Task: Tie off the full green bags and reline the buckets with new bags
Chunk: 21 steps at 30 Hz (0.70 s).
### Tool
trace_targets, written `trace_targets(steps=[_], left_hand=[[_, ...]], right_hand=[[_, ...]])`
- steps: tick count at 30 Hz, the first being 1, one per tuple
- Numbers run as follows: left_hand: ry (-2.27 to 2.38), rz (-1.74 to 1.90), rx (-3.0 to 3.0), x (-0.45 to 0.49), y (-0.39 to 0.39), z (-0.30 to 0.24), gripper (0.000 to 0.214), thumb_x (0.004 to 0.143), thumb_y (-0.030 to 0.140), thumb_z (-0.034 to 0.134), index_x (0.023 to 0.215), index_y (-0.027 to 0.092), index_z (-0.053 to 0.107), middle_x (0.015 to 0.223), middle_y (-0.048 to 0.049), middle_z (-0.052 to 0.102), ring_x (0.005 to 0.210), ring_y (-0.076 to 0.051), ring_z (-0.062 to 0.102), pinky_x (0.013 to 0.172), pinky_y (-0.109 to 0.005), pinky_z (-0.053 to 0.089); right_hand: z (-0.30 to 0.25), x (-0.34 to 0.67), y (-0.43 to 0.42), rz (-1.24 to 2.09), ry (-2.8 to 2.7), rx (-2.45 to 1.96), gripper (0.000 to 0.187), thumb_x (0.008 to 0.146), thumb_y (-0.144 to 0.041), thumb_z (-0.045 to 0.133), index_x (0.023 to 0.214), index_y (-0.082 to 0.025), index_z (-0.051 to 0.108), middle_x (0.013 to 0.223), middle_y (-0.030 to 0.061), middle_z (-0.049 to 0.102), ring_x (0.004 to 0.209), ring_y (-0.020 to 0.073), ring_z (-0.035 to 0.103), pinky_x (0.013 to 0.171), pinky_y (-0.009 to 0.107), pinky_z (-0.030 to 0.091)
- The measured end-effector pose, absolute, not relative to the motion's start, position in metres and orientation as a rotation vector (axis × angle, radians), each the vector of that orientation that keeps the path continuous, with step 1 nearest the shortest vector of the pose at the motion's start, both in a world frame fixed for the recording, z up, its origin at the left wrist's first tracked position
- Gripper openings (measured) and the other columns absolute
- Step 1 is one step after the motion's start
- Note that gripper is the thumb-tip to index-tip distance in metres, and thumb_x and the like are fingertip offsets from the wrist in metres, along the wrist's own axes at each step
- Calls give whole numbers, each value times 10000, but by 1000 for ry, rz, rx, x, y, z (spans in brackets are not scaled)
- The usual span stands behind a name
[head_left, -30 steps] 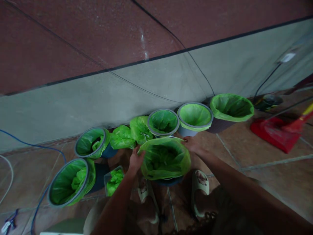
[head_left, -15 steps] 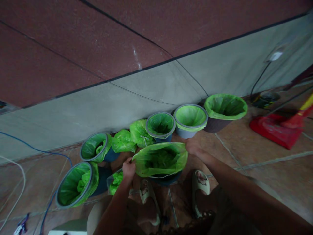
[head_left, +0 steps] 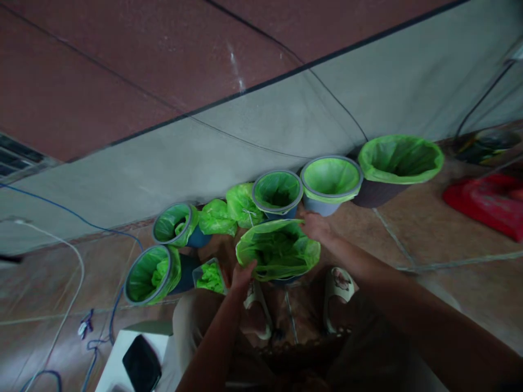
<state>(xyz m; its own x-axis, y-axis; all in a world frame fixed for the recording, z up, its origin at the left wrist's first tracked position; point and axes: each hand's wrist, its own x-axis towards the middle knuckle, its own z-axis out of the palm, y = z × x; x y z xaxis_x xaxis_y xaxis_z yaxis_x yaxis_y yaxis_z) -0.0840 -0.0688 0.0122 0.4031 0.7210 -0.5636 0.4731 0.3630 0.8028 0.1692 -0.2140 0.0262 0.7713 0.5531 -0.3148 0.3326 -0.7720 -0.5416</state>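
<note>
The work in hand looks to be settling a green plastic bag (head_left: 288, 258) around the mouth of a dark bin (head_left: 286, 281), which stands on the tiled floor (head_left: 390, 234) between the wearer's patterned slippers (head_left: 342, 286). The bag's mouth is spread wide and hides most of the bin, so how far its edge laps the rim cannot be told; loose green plastic shows inside.

The left hand (head_left: 243, 272) is at eight o'clock on the bag's mouth, fingers nearly closed in what seems a pinch on the edge. The right hand (head_left: 316, 226), between one and two o'clock, has fingers and thumb drawn together on the far edge. The next move probably calls for even tension from both sides, so that the thin plastic neither slips nor tears.

Taken from the bag, a grey-rimmed blue bin (head_left: 288, 213) stands at twelve o'clock, a pale grey bin (head_left: 321, 207) between one and two, and a brown bin (head_left: 373, 195) at two, all lined in green. A tied green bag (head_left: 245, 204) lies between ten and eleven.

No brand or writing can be read. The black-and-yellow tin (head_left: 486, 147), between two and three o'clock, is too blurred to make out, and the black device (head_left: 141, 363) at eight shows no legible mark.
</note>
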Motion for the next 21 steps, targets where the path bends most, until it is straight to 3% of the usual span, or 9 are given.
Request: trace_targets(steps=[7, 13, 21], left_hand=[[1149, 95, 1243, -90, -81, 21, 325, 575, 306, 815, 840, 144, 721, 707, -46, 720, 644, -180, 652, 577, -268, 478], [996, 107, 1226, -90, -82, 14, 308, 464, 176, 797, 760, 132, 727, 695, -28, 710, 633, -153, 615, 601, -253, 460], [891, 138, 1204, -86, -84, 17, 246, 462, 164, 806, 691, 121, 728, 634, -22, 675, 615, -138, 582, 614, -253, 459]], right_hand=[[38, 155, -209, 586, -933, -2595, 393, 915, -243, 549, 1282, -112, 603, 1236, 162, 666, 1180, 250, 609, 996, 318, 447], [34, 155, -212, 517, -978, -2602, 356, 902, -238, 561, 1228, -115, 637, 1207, 152, 684, 1140, 252, 633, 993, 324, 456], [37, 155, -211, 463, -1008, -2632, 391, 914, -234, 533, 1273, -108, 620, 1211, 164, 680, 1127, 261, 630, 984, 349, 457]])
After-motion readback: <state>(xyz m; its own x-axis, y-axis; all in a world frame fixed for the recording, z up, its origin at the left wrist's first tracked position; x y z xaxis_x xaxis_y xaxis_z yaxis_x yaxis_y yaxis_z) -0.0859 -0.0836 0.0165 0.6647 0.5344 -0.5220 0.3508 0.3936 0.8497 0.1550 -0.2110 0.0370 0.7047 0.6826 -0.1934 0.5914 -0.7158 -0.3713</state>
